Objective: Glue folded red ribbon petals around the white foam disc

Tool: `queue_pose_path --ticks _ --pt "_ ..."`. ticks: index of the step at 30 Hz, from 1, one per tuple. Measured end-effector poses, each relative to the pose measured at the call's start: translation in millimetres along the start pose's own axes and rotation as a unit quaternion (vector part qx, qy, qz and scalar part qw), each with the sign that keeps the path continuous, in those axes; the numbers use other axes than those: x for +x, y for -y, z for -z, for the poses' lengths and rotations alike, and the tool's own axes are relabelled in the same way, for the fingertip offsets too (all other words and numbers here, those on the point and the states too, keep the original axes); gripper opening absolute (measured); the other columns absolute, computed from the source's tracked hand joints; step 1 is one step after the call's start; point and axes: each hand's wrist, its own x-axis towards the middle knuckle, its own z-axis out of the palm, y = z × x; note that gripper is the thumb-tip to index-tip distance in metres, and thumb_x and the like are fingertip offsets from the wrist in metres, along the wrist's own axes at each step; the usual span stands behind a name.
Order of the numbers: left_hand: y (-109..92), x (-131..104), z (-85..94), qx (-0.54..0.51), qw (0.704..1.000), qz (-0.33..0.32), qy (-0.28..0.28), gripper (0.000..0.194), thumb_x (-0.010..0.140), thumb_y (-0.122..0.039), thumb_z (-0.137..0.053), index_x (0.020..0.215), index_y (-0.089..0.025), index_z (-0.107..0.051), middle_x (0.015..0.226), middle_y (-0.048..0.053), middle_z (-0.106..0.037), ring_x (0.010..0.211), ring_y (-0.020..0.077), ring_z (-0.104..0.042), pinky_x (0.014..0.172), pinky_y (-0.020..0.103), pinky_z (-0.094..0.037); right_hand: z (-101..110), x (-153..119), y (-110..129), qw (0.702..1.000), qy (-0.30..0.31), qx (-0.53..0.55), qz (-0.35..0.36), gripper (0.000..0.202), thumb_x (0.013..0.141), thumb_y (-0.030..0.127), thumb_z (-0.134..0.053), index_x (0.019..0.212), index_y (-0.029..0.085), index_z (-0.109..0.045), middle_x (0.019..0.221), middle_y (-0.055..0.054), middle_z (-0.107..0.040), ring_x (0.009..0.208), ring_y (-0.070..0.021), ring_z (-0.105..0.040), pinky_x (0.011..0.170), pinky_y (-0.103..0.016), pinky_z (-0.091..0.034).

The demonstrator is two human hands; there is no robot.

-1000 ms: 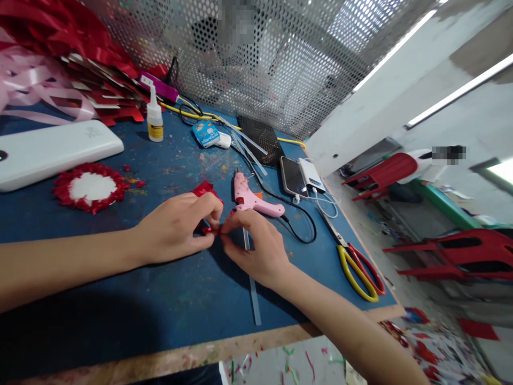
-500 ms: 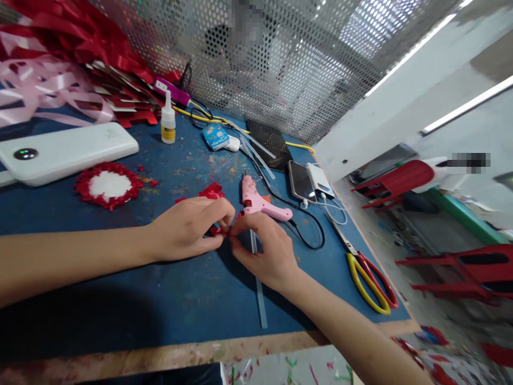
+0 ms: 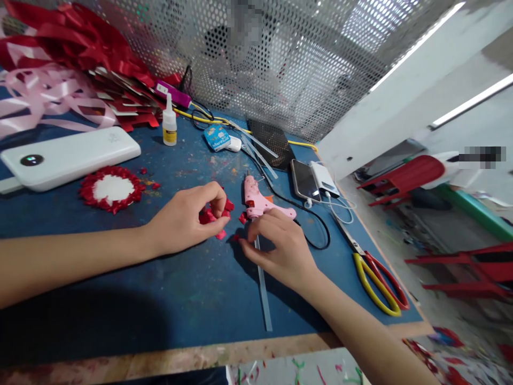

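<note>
My left hand (image 3: 186,219) is curled over a small pile of red ribbon pieces (image 3: 229,205), thumb and forefinger pinched. What lies between those fingertips is too small to tell. To its right, my right hand (image 3: 284,248) is closed in a pinch, with a small dark red piece (image 3: 236,238) at its fingertips. Just beyond the right hand lies a pink glue gun (image 3: 258,202); a clear glue stick (image 3: 263,299) extends from it under that hand. A white disc with a red ruffled border (image 3: 113,189) rests on the blue table at the left.
A white power bank (image 3: 72,158) and a glue bottle (image 3: 169,125) stand behind the disc. Red ribbons (image 3: 80,37) and pink ribbons (image 3: 44,99) fill the back left. A phone (image 3: 305,181), cables and scissors (image 3: 377,283) lie right. Mesh (image 3: 280,69) rises behind.
My hands, whose fingertips met before, are now apart, the right one shifted rightward and the left one slightly up and left. More of the red pieces shows. The view has shifted slightly.
</note>
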Motion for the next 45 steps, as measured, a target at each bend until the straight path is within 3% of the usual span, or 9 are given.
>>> queue_pose_path --ticks 3,8,17,19,25,31,34,38,45 --pt "3.2 -2.6 -2.9 0.024 0.999 -0.048 -0.003 0.016 0.076 -0.016 -0.061 0.079 -0.02 -0.046 0.073 -0.006 -0.056 0.065 0.0091 -0.054 0.061 0.021 -0.043 1.5 1.5 1.2 1.0 -0.003 0.013 0.007 0.019 0.078 0.023 -0.057 0.059 0.019 -0.053 0.065 -0.002 -0.059 0.066 -0.0156 -0.051 0.064 -0.03 -0.041" --pt "6.7 -4.3 -5.4 0.036 0.99 -0.134 -0.025 0.023 0.074 -0.014 -0.063 0.089 -0.019 -0.047 0.086 0.001 -0.058 0.084 0.0169 -0.055 0.073 0.03 -0.046 -0.5 2.1 2.3 0.999 0.005 0.038 0.033 0.01 0.076 0.018 -0.055 0.069 0.018 -0.062 0.078 -0.004 -0.064 0.075 -0.0169 -0.052 0.072 -0.033 -0.044" --pt "6.2 -3.5 -4.8 0.038 0.991 -0.126 -0.017 0.027 0.073 -0.012 -0.063 0.094 -0.018 -0.047 0.089 0.003 -0.059 0.087 0.0182 -0.056 0.075 0.032 -0.047 0.1 -0.5 1.1 0.997 0.044 0.047 0.036 0.023 0.063 0.005 -0.048 0.074 0.018 -0.064 0.089 -0.006 -0.064 0.085 -0.02 -0.053 0.078 -0.037 -0.045" --pt "6.8 -3.4 -5.4 0.042 0.989 -0.136 -0.023 0.029 0.073 -0.013 -0.063 0.096 -0.018 -0.047 0.091 0.003 -0.059 0.089 0.0187 -0.056 0.078 0.034 -0.047 0.7 0.3 1.7 0.997 0.029 0.052 0.04 0.024 0.063 0.004 -0.047 0.074 0.018 -0.063 0.088 -0.006 -0.064 0.085 -0.0198 -0.054 0.076 -0.037 -0.046" --pt "4.4 -2.4 -6.8 0.085 0.982 -0.167 -0.026 0.032 0.07 -0.02 -0.066 0.096 -0.019 -0.046 0.112 0.009 -0.056 0.112 0.0244 -0.05 0.098 0.043 -0.039 -5.8 2.4 10.6 0.986 -0.095 0.078 0.109 0.007 0.078 0.013 -0.062 0.084 0.018 -0.062 0.079 -0.003 -0.065 0.072 -0.0142 -0.058 0.068 -0.031 -0.047" --pt "6.6 -2.4 -8.4 0.097 0.979 -0.18 -0.025 0.061 0.062 -0.038 -0.073 0.111 -0.018 -0.041 0.129 0.016 -0.045 0.13 0.0314 -0.032 0.108 0.048 -0.028 -17.2 1.4 16.8 0.982 -0.04 0.102 0.154 0.009 0.086 0.016 -0.057 0.092 0.016 -0.064 0.083 -0.005 -0.069 0.076 -0.0133 -0.061 0.068 -0.029 -0.05" --pt "10.0 -1.4 -9.6 0.076 0.977 -0.197 -0.005 0.082 0.056 -0.058 -0.073 0.119 -0.018 -0.038 0.133 0.017 -0.041 0.133 0.0351 -0.027 0.109 0.052 -0.024 -20.2 1.0 14.5 0.97 -0.027 0.154 0.188 0.01 0.085 0.015 -0.059 0.093 0.014 -0.064 0.082 -0.005 -0.07 0.078 -0.0129 -0.063 0.071 -0.028 -0.052" --pt "14.1 -0.3 -12.1 0.048 0.975 -0.216 0.033 0.105 0.05 -0.071 -0.069 0.132 -0.018 -0.031 0.139 0.019 -0.036 0.135 0.0389 -0.021 0.109 0.056 -0.019 -22.6 -0.8 12.0 0.953 -0.021 0.204 0.221 0.013 0.083 0.013 -0.061 0.096 0.013 -0.064 0.085 -0.002 -0.072 0.081 -0.011 -0.064 0.077 -0.026 -0.053" --pt "16.5 1.1 -16.2 0.039 0.965 -0.233 0.113 0.119 0.047 -0.079 -0.062 0.142 -0.021 -0.022 0.144 0.019 -0.033 0.136 0.0439 -0.013 0.107 0.064 -0.006 -29.7 -3.8 12.4 0.962 0.047 0.158 0.22 0.012 0.088 0.021 -0.056 0.094 0.015 -0.064 0.082 0.001 -0.071 0.075 -0.0081 -0.064 0.077 -0.021 -0.054"
